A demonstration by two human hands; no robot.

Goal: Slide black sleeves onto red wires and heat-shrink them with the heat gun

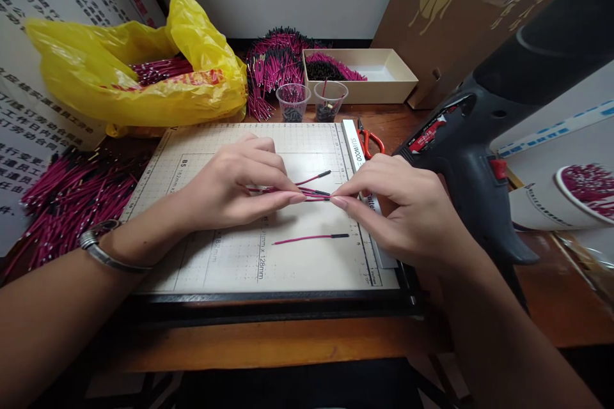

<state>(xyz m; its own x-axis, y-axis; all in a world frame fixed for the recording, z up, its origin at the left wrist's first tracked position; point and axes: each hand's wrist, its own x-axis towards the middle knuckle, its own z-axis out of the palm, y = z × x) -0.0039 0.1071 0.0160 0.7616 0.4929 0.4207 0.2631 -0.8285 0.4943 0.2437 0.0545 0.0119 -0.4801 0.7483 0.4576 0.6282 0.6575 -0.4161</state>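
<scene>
My left hand (244, 182) is closed in a pinch on a thin magenta wire (314, 199) over the cutting board (307, 268). At the wire's black-sleeved end, the thumb and forefinger of my right hand (403, 204) are pressed together. A few more magenta wires lie under and beside the left fingers, partly hidden by them; one wire with a black end (324, 174) points up and right. Nearer to me, a single magenta wire with a black sleeve (307, 238) lies apart on the board.
A heat gun (465, 134) stands at the right, by a paper cup of wires (561, 198). Red-handled pliers (371, 140) lie behind my right hand. Along the back are a yellow bag (144, 102), two plastic cups (293, 102) and a cardboard tray (369, 92). Wires are heaped (57, 204) at left.
</scene>
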